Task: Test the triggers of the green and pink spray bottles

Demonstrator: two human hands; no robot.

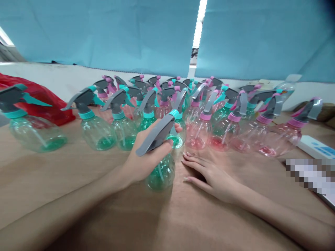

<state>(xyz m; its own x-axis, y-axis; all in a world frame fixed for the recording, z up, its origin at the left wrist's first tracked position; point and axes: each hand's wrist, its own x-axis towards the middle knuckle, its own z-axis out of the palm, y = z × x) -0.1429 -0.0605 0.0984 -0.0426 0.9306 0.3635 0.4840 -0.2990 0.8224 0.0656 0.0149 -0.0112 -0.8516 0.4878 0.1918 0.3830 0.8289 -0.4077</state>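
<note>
My left hand is wrapped round the neck of a clear green spray bottle with a grey and turquoise trigger head. The bottle is in the middle of the table, in front of the others; my fingers hide its collar. My right hand lies flat on the table to the right of that bottle, fingers stretched out and holding nothing. Just beyond my hands stand green spray bottles with turquoise collars on the left, and pink spray bottles with pink collars on the right.
Several more spray bottles crowd behind the front row on the wooden table. A red plastic bag lies at the left. On the right are a white box, a partly blurred flat object and a clear bottle. Blue sheeting hangs behind.
</note>
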